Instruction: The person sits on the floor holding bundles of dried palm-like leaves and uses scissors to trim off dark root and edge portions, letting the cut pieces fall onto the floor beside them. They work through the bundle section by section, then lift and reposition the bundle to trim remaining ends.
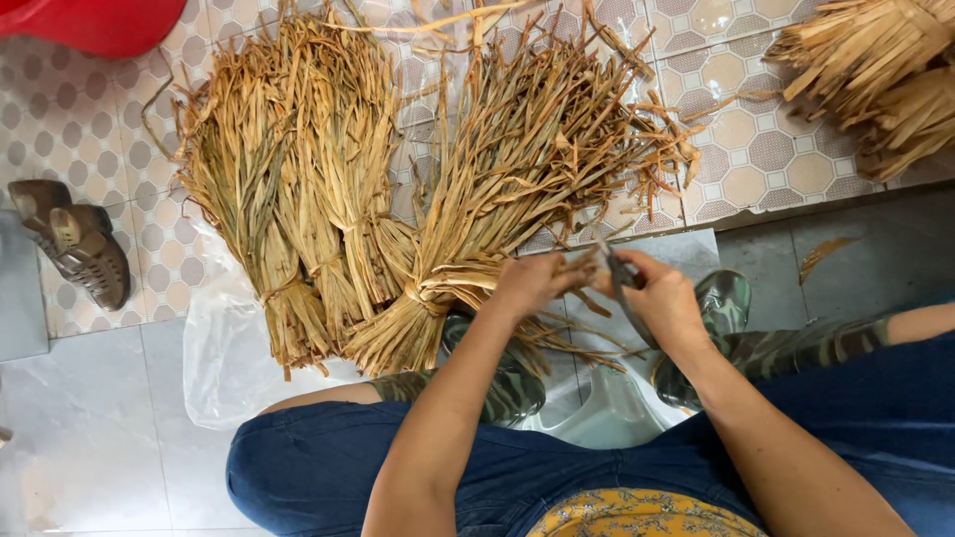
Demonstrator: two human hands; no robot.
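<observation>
My left hand (pixel 532 283) pinches a thin dried straw strip (pixel 582 267) in front of me. My right hand (pixel 662 298) is closed around a pair of scissors (pixel 619 278), whose dark blades meet the strip between the two hands. Just beyond my hands lie tied bundles of dried yellow-brown leaves (pixel 298 189) fanned out on the patterned tile floor, the nearest bundle (pixel 517 169) touching my left hand's side. My knees in blue trousers frame the bottom of the view.
A clear plastic sheet (pixel 224 348) lies under the bundles at left. Brown sandals (pixel 80 249) sit at far left, a red plastic object (pixel 95 22) at top left. More straw (pixel 880 80) is piled at top right. Camouflage-patterned boots (pixel 721 308) cover my feet.
</observation>
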